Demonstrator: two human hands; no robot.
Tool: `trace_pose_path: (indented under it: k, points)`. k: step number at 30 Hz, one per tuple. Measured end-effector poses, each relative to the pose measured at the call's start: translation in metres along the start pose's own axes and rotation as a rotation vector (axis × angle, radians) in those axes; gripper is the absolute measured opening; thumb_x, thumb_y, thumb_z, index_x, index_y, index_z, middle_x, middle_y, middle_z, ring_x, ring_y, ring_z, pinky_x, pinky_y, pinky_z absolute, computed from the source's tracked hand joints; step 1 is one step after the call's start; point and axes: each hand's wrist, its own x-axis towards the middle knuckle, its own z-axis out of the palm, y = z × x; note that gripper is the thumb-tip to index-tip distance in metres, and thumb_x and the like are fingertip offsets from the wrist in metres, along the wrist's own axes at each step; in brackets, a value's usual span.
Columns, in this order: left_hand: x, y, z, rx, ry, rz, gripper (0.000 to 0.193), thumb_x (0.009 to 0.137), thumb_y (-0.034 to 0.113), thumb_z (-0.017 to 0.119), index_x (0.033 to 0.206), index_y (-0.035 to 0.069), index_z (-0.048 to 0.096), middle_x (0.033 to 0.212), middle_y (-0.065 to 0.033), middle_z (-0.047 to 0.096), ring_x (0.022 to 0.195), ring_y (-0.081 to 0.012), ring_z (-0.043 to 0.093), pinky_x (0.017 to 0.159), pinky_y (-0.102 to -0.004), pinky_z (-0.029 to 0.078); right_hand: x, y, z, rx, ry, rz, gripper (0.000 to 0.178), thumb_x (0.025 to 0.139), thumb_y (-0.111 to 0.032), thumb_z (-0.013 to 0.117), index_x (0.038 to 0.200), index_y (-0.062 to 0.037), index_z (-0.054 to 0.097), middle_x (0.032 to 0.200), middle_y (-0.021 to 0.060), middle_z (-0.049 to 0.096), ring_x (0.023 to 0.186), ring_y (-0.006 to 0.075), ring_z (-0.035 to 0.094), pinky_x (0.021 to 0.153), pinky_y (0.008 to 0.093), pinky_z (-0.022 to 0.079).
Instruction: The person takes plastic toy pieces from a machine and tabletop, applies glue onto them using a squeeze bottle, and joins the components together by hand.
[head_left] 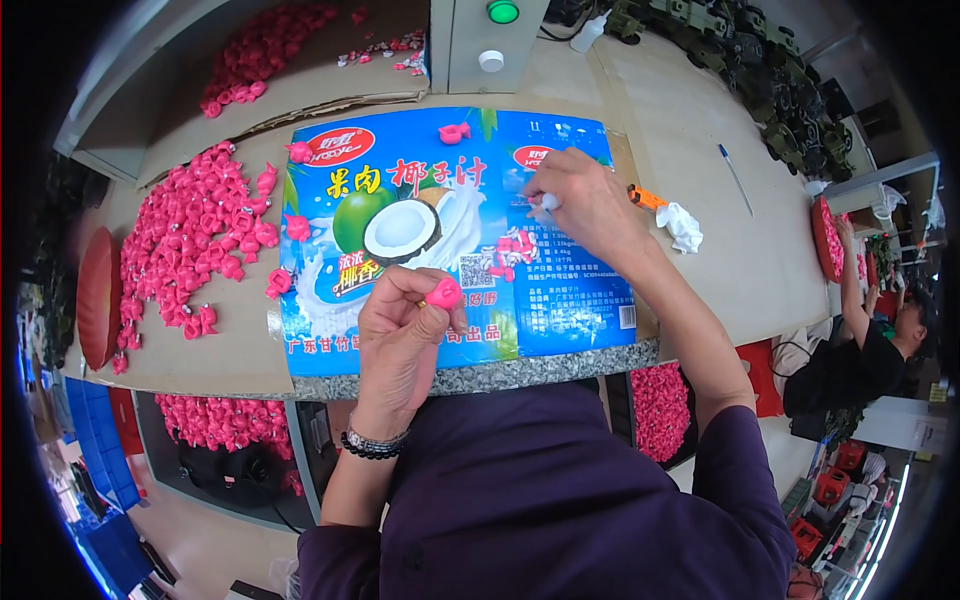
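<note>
My left hand (405,325) pinches a small round pink plastic piece (445,293) between thumb and fingertips, over the near edge of a flat blue cardboard sheet (400,335) printed with a coconut. Above the sheet's right part, my right hand (585,200) is closed around a small thing with a whitish tip (549,202); my fingers hide most of it. Between the hands lies a little heap of tiny pink and white parts (515,253). A few loose pink pieces sit on the sheet, one pink piece (454,133) near its far edge.
A large pile of pink pieces (190,235) covers the left table, beside a red tray (98,300). To the right lie an orange tool (647,198), crumpled white tissue (682,228) and a pen (736,180). A white bottle (590,33) lies at the back. Another person (860,350) works at far right.
</note>
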Motion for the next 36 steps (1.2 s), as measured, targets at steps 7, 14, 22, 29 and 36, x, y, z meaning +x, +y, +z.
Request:
trace_pose_path:
  k: [7,14,22,29,36]
  points:
    - [0.002,-0.005,0.003,-0.081,0.017,-0.042,0.021,0.087,0.013,0.069,0.100,0.002,0.057,0.101,-0.0095,0.062,0.079,-0.0144,0.059,0.071,-0.0288,0.048,-0.008,-0.006,-0.005,-0.022,0.034,0.020,0.009,0.071,-0.004,0.071,0.078,-0.0048,0.066,0.088,0.0085,0.065,0.082,0.0235,0.063,0.071,0.0360,0.052]
    - [0.011,-0.007,0.011,0.027,0.040,-0.007,0.014,0.089,0.012,0.066,0.097,0.003,0.058,0.100,-0.0084,0.061,0.077,-0.0138,0.058,0.071,-0.0270,0.047,-0.011,-0.069,-0.018,0.815,0.129,0.151,0.011,0.072,-0.005,0.076,0.079,-0.0035,0.068,0.076,0.0067,0.067,0.068,0.0187,0.065,0.062,0.0290,0.050]
    - [0.010,-0.007,0.008,0.020,0.041,-0.030,0.018,0.088,0.011,0.068,0.099,0.000,0.060,0.095,-0.0087,0.064,0.076,-0.0127,0.058,0.070,-0.0263,0.048,-0.016,-0.077,-0.015,0.854,0.152,0.034,0.012,0.071,-0.006,0.077,0.077,-0.0038,0.067,0.075,0.0062,0.065,0.068,0.0186,0.064,0.060,0.0289,0.048]
    - [0.010,-0.002,0.009,0.135,0.049,-0.042,0.018,0.086,0.008,0.070,0.097,-0.004,0.063,0.087,-0.0075,0.066,0.070,-0.0103,0.059,0.064,-0.0233,0.048,-0.018,-0.078,-0.021,0.694,0.089,-0.019,0.015,0.069,0.000,0.078,0.075,-0.0022,0.064,0.075,0.0065,0.065,0.073,0.0183,0.064,0.064,0.0297,0.049]
    - [0.014,0.004,0.006,0.331,-0.025,-0.067,0.016,0.086,0.006,0.069,0.097,-0.004,0.064,0.084,-0.0074,0.067,0.068,-0.0089,0.060,0.058,-0.0213,0.048,-0.016,-0.067,-0.018,1.003,-0.127,0.160,0.017,0.068,-0.003,0.081,0.075,-0.0032,0.065,0.076,0.0027,0.063,0.075,0.0135,0.061,0.069,0.0276,0.048]
